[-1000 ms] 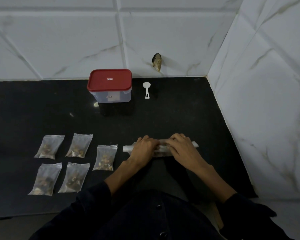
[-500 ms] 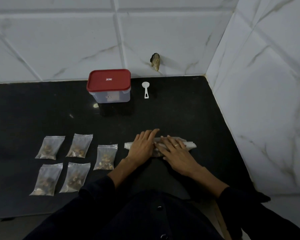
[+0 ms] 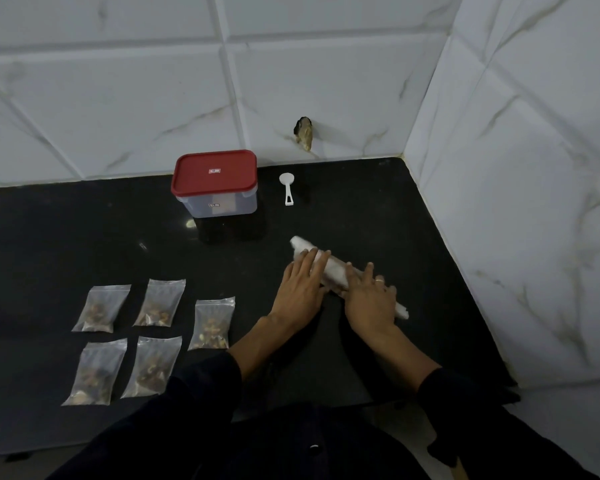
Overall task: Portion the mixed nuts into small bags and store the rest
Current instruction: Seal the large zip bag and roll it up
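A rolled-up clear plastic bag (image 3: 335, 270) lies slanted on the black counter (image 3: 378, 220), its far end toward the upper left. My left hand (image 3: 302, 285) presses flat on its left part with straight fingers. My right hand (image 3: 369, 296) presses flat on its right part; a ring shows on one finger. Several small sealed bags of mixed nuts (image 3: 158, 303) lie in two rows at the left. A clear container with a red lid (image 3: 214, 183) stands closed at the back. A white scoop (image 3: 287, 188) lies beside it.
White marble tiled walls close off the back and right side of the counter. A hole in the tile (image 3: 304, 133) shows above the scoop. The counter's front edge runs just before my dark-sleeved arms.
The rolled bag has turned from level to slanted and moved a little farther away. Both hands went from curled over it to lying flat on it.
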A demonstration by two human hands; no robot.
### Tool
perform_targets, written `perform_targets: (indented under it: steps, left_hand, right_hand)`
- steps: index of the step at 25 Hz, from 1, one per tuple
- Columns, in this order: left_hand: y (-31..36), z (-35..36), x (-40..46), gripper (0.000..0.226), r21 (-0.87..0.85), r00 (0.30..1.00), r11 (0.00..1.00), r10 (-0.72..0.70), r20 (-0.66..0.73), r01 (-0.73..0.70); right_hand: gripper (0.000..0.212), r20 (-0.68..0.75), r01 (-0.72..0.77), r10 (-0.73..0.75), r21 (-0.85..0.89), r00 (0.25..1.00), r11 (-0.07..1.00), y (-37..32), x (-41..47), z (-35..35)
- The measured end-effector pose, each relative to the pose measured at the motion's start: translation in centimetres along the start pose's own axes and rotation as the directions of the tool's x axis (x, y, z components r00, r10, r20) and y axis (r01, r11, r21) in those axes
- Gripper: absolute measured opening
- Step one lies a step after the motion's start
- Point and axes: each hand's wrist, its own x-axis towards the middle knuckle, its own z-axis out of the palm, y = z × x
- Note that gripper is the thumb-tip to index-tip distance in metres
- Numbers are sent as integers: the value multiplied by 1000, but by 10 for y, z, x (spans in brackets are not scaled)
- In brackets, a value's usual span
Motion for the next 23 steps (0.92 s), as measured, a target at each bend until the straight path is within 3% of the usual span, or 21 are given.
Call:
perform_targets:
  steps: [4, 6, 10, 14, 19, 23]
  left_hand:
    - [18, 8, 29, 61, -297, 977, 951, -21, 213, 86]
    - [26, 11, 40, 60, -330, 958, 937, -17, 288, 116]
    - [37, 19, 54, 61, -274, 941, 958, 11, 337, 87]
    - [38, 24, 60, 62, -219, 944, 975, 30, 329, 45]
    - [29, 25, 47, 62, -37, 963, 999, 22, 268, -12]
    - [13, 7, 26, 65, 28, 980, 1000, -10, 197, 4]
  right_hand:
    - [68, 65, -139, 136, 32, 989, 990, 11, 4, -6]
    - [69, 28, -98, 96, 104, 995, 990, 17, -4, -1]
    - [71, -56, 104, -95, 197, 994, 975, 35, -21, 6]
    - [74, -81, 58, -51, 84, 995, 995, 35, -28, 22]
    - [76, -5, 77, -77, 154, 997, 985, 29, -27, 19]
    - [74, -42, 74, -66, 220, 997, 973, 21, -28, 0]
